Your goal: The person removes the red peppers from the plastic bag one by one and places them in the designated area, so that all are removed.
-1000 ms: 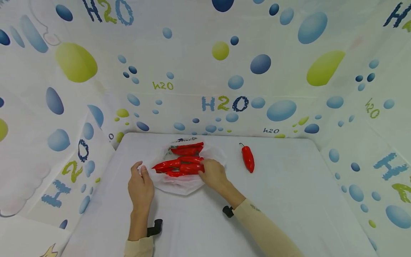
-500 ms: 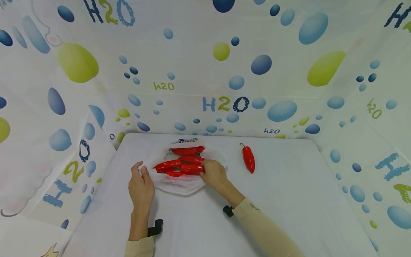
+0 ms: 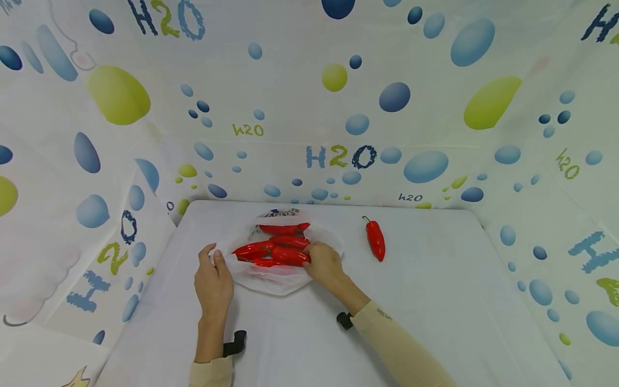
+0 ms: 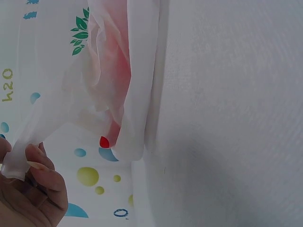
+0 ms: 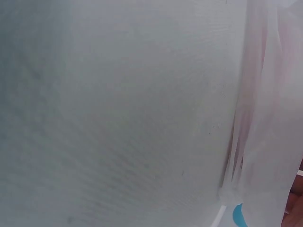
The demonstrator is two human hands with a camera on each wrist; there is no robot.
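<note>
A thin white plastic bag (image 3: 275, 285) lies with its mouth spread open, and several long red peppers (image 3: 253, 249) show inside it. My left hand (image 3: 214, 282) stands upright at the bag's left side. In the left wrist view its thumb and fingers (image 4: 40, 163) pinch a stretched corner of the bag (image 4: 71, 104). At the bag's right side, my right hand (image 3: 326, 266) has its curled fingers round the right end of a red pepper (image 3: 289, 256). Plastic covers most of that hand (image 5: 294, 205) in the right wrist view.
Apart from the bag, one red pepper (image 3: 375, 241) with a thin stem lies to the right on the white table (image 3: 435, 301). Printed white sheets (image 3: 290, 97) with blue and green ovals rise at the back and sides.
A red pepper at the back of the bag has settled slightly lower. Both hands keep nearly the same place; the whole head view has shifted a little.
</note>
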